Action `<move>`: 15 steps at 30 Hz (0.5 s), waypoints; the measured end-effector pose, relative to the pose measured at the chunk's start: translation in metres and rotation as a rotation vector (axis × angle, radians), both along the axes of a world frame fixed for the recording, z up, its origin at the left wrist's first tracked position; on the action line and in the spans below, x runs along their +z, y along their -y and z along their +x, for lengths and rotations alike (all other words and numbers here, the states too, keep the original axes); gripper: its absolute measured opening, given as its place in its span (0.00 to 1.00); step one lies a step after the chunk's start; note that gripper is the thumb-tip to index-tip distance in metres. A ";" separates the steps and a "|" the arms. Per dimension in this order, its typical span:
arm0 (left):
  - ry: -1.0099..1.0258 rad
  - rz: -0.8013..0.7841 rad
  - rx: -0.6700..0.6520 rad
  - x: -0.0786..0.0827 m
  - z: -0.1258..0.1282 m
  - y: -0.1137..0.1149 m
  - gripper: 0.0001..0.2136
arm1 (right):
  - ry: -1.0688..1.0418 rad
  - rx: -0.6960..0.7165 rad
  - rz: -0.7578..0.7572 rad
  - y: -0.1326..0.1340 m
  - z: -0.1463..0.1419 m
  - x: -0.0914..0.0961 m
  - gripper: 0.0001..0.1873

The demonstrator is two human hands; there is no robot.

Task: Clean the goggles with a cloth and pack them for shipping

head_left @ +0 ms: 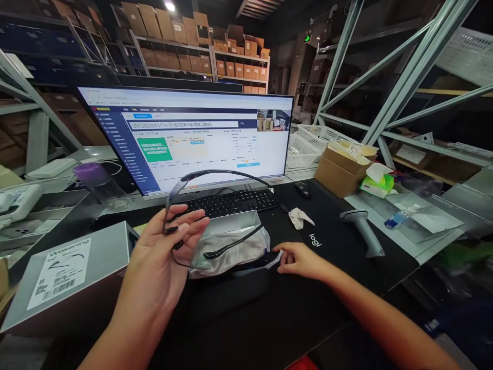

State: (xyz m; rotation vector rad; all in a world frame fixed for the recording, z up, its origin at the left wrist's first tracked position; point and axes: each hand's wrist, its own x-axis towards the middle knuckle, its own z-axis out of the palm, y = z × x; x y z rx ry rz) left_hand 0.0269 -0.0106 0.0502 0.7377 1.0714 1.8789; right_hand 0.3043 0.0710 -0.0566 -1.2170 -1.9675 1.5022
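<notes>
My left hand [165, 252] is raised at the left, its thumb and fingers closed on the front of dark-rimmed glasses [175, 187]. One temple arm of the glasses arches across the lower edge of the screen; the other reaches over a pale grey pouch [223, 264]. That pouch lies in front of a light grey open tray or box [242, 222]. Low on the black desk mat, my right hand [298, 260] pinches the end of a dark, glossy strip with a pale edge [252, 264]; its kind I cannot make out.
Behind stand a monitor [200, 139], keyboard [231, 202] and mouse [303, 190]. A barcode scanner [364, 231] and crumpled tissue [299, 218] lie to the right, near a cardboard box [339, 169]. At left sits a grey box [73, 282] with a glasses label, beside a purple-lidded bottle [102, 185].
</notes>
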 end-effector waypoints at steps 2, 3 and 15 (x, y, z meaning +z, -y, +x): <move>0.108 -0.053 -0.053 -0.003 0.003 -0.002 0.13 | -0.112 -0.088 -0.021 0.012 -0.010 -0.015 0.24; 0.162 -0.085 -0.074 -0.004 0.005 -0.003 0.13 | -0.169 -0.133 -0.025 0.015 -0.014 -0.016 0.24; 0.221 -0.122 -0.199 -0.001 0.006 0.005 0.16 | -0.776 -0.351 0.168 -0.025 0.024 0.109 0.19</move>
